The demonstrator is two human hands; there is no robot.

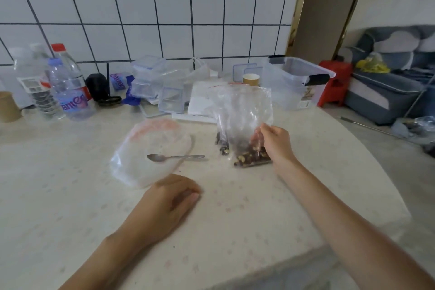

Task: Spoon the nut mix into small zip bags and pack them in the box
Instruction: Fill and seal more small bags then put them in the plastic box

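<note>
Your right hand (275,142): fingers pinched on the side of a clear zip bag (244,122), which stands upright on the table (235,219) with nut mix (250,156) in its bottom. A second bag with nuts (221,145) stands just behind it, touching.

Your left hand (169,198): loosely curled, knuckles up, resting on the table, holding nothing.

Spoon (175,157): lying flat across the edge of a large, nearly empty plastic bag (146,148), left of the zip bags.

Clear box (294,80): lid off, at the table's far right edge.

Small containers (150,82), paper cup (251,78) and water bottles (68,87): along the tiled wall.
</note>
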